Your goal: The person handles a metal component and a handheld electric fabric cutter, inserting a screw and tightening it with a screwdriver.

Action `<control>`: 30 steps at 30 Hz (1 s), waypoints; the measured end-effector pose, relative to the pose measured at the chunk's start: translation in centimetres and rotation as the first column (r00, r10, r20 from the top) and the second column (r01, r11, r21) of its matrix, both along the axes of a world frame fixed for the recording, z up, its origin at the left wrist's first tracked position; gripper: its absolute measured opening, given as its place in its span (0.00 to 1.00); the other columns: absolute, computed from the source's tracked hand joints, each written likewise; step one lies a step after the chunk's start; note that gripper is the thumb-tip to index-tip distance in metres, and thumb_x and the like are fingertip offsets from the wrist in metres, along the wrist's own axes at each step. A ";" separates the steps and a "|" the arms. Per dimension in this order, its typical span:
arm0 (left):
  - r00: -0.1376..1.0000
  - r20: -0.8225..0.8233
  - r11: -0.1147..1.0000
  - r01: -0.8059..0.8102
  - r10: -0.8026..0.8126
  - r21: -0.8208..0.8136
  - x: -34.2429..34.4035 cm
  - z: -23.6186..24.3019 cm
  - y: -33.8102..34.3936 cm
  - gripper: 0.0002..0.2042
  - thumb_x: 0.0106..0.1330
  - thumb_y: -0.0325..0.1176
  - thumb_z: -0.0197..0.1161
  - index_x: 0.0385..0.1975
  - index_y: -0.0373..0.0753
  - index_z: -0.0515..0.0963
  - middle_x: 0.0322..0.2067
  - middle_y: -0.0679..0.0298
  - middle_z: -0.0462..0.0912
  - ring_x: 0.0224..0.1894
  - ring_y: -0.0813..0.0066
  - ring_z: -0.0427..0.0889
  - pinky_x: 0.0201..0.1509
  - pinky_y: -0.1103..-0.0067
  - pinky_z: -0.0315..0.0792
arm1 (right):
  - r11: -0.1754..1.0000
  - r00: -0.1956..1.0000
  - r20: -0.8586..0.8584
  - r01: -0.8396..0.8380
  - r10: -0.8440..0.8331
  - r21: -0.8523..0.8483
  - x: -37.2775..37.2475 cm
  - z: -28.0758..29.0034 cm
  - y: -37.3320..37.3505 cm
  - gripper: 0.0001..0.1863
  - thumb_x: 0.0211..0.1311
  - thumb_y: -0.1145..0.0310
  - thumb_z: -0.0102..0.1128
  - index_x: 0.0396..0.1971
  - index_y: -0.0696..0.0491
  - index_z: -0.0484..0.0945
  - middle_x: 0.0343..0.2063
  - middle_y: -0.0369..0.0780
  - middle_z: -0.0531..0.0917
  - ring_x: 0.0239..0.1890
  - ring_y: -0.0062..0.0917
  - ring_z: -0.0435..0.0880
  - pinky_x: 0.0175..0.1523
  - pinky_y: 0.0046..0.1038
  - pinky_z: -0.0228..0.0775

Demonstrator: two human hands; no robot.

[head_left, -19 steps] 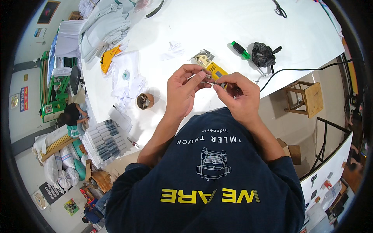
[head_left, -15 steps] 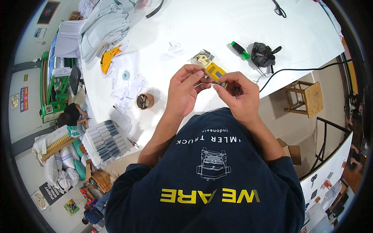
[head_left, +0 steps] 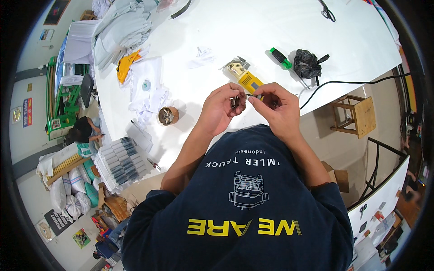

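Observation:
My left hand [head_left: 217, 110] is curled, palm up, around a small shiny metal part [head_left: 234, 101]; its exact kind is too small to make out. Close beside it, my right hand [head_left: 281, 108] pinches a small, thin dark piece [head_left: 251, 95] between thumb and fingers, its tip almost at the left fingertips. Just beyond both hands, a yellow handheld electric cloth cutter [head_left: 248, 81] with a metal head lies on the white table [head_left: 217, 34]. The right fingers partly cover its near end.
A green-and-black screwdriver [head_left: 281, 58] and a black plastic bag [head_left: 307, 64] lie right of the cutter. A black cable [head_left: 352, 81] crosses the table's right edge. A round brown container [head_left: 168, 115] stands left. Scissors [head_left: 327, 12] lie far right; a wooden stool [head_left: 361, 116] stands beyond the edge.
My left fingers have curled inward and lowered slightly, turning the metal part into the palm. The right hand has barely moved, still pinching its dark piece.

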State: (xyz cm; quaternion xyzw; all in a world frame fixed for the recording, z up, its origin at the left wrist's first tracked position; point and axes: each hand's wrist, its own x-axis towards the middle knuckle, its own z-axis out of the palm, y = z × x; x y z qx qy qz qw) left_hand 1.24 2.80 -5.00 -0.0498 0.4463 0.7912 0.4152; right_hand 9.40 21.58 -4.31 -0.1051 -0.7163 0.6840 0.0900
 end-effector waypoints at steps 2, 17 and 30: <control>1.000 -0.022 1.000 0.003 -0.004 -0.016 0.1 0.4 0.2 0.11 0.77 0.36 0.58 0.46 0.34 0.79 0.33 0.65 0.82 0.31 0.78 0.76 0.32 0.83 0.65 | 1.000 1.000 0.001 -0.008 0.008 0.030 0.0 0.0 0.0 0.09 0.62 0.73 0.77 0.40 0.56 0.87 0.23 0.30 0.83 0.22 0.09 0.73 0.28 0.18 0.61; 0.964 -0.181 0.975 0.170 -0.195 -0.141 -0.5 0.2 -0.6 0.07 0.76 0.29 0.68 0.47 0.36 0.82 0.37 0.68 0.85 0.32 0.86 0.76 0.35 0.89 0.69 | 0.954 0.993 -0.007 -0.111 0.117 0.278 0.1 1.4 0.4 0.13 0.60 0.72 0.79 0.43 0.55 0.86 0.29 0.38 0.88 0.22 0.17 0.80 0.29 0.24 0.71; 0.946 -0.234 0.965 0.184 -0.225 -0.186 -0.3 0.8 -0.2 0.08 0.80 0.32 0.62 0.51 0.36 0.78 0.36 0.70 0.81 0.34 0.85 0.74 0.36 0.88 0.67 | 0.927 0.989 -0.131 -0.013 0.066 0.374 0.1 1.0 0.4 0.11 0.60 0.74 0.76 0.41 0.54 0.85 0.30 0.38 0.86 0.22 0.20 0.79 0.29 0.25 0.70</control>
